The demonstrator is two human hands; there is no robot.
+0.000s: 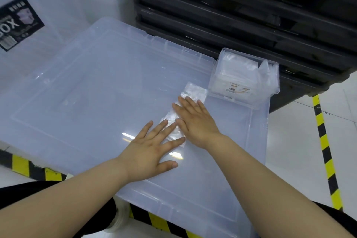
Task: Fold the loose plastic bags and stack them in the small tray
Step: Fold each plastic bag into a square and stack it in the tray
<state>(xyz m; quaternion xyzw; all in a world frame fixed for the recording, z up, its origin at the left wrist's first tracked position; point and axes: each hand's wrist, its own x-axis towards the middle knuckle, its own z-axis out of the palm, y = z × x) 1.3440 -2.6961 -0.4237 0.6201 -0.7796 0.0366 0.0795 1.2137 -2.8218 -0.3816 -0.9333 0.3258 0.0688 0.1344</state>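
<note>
Chiefly the risk is slippage: the clear plastic bag [193,91] is slick film lying on an equally slick translucent storage-box lid [87,87] that serves as the worktop, so a sideways push from either palm could skate the strip out of line instead of flattening it. Its far end looks crinkled and puffed beyond the fingertips, so trapped air may well spring any crease open once the pressure lifts. The small tray [278,75] stands at the lid's far right corner, just beside the bag's far end and close to the lid's edge; a careless sweep toward it could nudge it, and the folded bags [237,71] in it already rise near its rim, so another loosely folded one might slide off the pile. The bag itself runs as a narrow strip from near the tray back toward the person, under both hands. The left hand [152,147] lies flat with its fingers [166,125] straight and spread wide, two or three of them resting on the bag's near end and the thumb on bare lid. The right hand [195,120] presses palm-down on the strip's middle, its fingers [190,106] straight and only slightly parted, reaching toward the crinkled end. Neither hand pinches or curls round anything.
</note>
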